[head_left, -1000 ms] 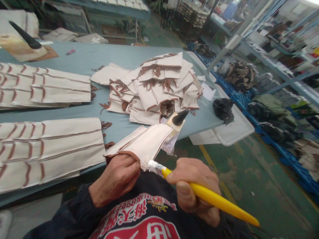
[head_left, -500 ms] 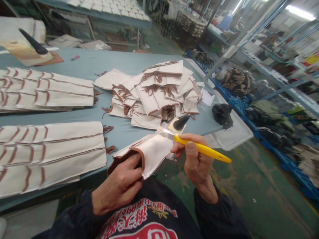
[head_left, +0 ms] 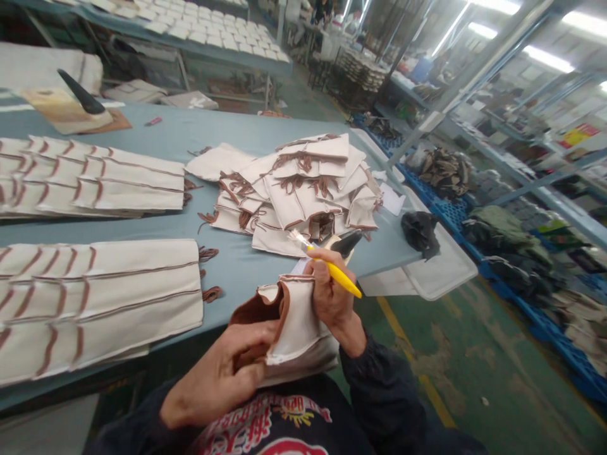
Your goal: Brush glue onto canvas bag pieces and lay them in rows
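Observation:
My left hand (head_left: 225, 366) grips a cream cloth pouch (head_left: 298, 316) with brown trim by the edge of its mouth. The pouch's mouth gapes to the left and shows a brown lining. My right hand (head_left: 334, 294) is closed around a paintbrush with a yellow handle (head_left: 339, 276), its bristles pointing up and left. That hand also touches the far end of the pouch; whether its fingers pinch the cloth I cannot tell. Behind the brush, a pale block with a black cone-shaped handle (head_left: 346, 243) is partly hidden.
A heap of cream pouches (head_left: 303, 189) with brown cords lies beyond my hands. Two overlapping rows of pouches (head_left: 142, 272) stretch along the left. A black plastic bag (head_left: 420, 232) sits at the table's right end, by a white tray (head_left: 443, 272). Blue pallets (head_left: 446, 215) stand further right.
My right hand with the brush has moved left and in against the pouch. The pouch has turned more upright and its mouth gapes wider. The camera view has shifted slightly.

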Action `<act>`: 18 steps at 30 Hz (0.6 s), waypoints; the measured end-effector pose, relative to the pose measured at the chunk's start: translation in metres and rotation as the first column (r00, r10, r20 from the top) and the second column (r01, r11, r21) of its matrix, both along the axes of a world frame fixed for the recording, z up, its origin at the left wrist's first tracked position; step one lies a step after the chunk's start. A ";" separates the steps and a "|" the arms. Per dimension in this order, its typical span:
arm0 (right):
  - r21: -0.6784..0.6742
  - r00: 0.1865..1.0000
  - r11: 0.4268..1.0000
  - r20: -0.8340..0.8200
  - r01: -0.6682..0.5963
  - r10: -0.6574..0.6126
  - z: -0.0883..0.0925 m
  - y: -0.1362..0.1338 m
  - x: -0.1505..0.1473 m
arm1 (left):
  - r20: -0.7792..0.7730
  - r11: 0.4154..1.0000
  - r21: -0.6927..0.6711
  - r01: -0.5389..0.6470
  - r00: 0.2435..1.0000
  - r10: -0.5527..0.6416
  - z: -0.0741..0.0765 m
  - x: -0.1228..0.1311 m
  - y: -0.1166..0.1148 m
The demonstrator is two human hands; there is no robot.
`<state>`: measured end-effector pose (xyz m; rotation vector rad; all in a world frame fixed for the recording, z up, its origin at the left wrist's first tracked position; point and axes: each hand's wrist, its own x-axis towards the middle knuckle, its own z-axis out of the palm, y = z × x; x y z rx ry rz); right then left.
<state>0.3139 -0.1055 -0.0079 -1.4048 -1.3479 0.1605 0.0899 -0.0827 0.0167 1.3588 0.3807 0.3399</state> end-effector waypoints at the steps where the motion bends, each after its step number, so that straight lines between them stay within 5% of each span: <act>1: 0.028 0.999 1.000 0.053 0.001 -0.002 0.006 -0.001 0.002 | 0.012 0.993 -0.119 0.003 1.000 -0.001 0.000 -0.003 0.003; 3: 0.069 0.989 0.998 0.144 0.006 -0.016 0.016 -0.004 0.003 | 0.024 0.981 -0.193 -0.025 0.999 0.030 0.001 -0.006 0.012; 10: 0.099 0.968 0.995 0.250 -0.016 -0.009 0.012 0.004 -0.009 | -0.178 0.971 0.226 -0.083 0.976 0.125 0.022 0.018 0.032; 14: 0.083 0.999 0.995 -0.001 0.047 -0.048 0.016 0.004 -0.006 | -0.205 0.916 0.364 -0.171 0.944 0.258 0.025 0.024 0.037; 18: 0.190 0.947 0.979 -0.320 0.075 -0.011 0.046 -0.012 0.000 | -0.233 0.914 0.378 -0.148 0.940 0.249 0.028 0.019 0.044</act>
